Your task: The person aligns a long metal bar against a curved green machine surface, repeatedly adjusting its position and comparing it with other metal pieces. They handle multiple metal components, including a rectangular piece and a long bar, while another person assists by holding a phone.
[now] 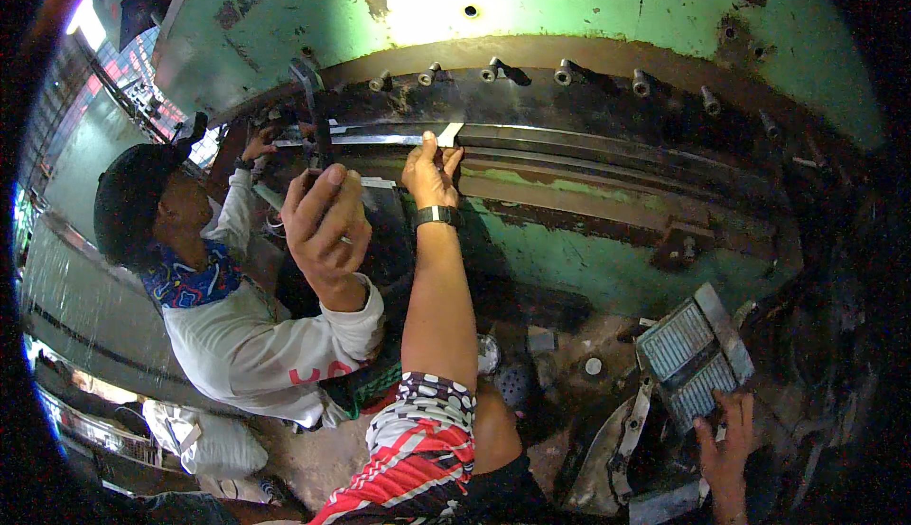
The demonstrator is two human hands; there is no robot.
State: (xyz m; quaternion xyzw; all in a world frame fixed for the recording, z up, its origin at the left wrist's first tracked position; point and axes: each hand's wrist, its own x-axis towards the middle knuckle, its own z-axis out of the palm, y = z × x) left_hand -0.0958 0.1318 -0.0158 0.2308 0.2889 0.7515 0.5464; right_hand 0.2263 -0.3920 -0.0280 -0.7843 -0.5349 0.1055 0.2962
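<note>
While seven bolts line the dark beam of the one green machine, two bare hands work on the near side of that beam. Just below its middle, the left hand, with one watch at the wrist, has its fingers curled in, thumb and index closed on one pale piece. This piece lies against the right part of one shiny strip running along the beam's lower edge.

Well below the beam's right end, the right hand has its fingers loosely spread at the lower edge of one grey ribbed plate; I cannot tell whether they press on it.

Left of the beam's middle, one co-worker raises a fist around a black bent tool, hiding part of the strip; their other hand is at its left end. Far below the beam's left end sits one white sack.
</note>
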